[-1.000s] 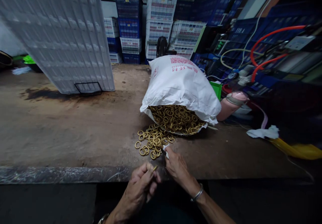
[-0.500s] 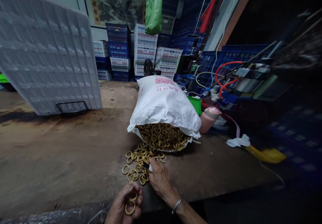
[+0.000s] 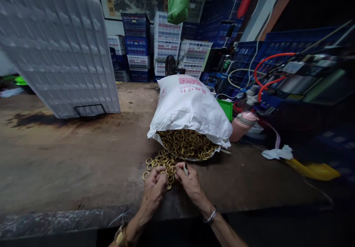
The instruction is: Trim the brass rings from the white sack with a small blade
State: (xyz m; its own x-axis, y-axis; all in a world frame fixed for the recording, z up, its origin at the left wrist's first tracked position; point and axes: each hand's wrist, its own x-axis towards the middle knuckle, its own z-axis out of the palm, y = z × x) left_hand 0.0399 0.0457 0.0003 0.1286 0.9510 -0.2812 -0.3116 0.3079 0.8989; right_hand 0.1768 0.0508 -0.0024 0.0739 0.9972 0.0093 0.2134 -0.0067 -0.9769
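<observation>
While right hand [image 3: 191, 183] grips small pale-and-dark tool [image 3: 185, 168] between thumb and fingers, left hand [image 3: 154, 185] sits just left of it, fingers curled (whether gripping anything, cannot tell). Loose brass-coloured rings [image 3: 163, 161] spread on table [image 3: 83, 173] just beyond both hands, some showing between them. White sack [image 3: 191, 102] farther beyond, open mouth facing hands, more rings packed inside. Pink bottle [image 3: 242, 127] beyond right hand and off to its right, just beside sack.

We're looking from the head, the only view, forward and steeply down over the bench's [image 3: 83, 158] near edge; left hand [image 3: 154, 186] and right hand [image 3: 192, 184] sit close, stacked crates [image 3: 138, 47] far off past the far edge!
</observation>
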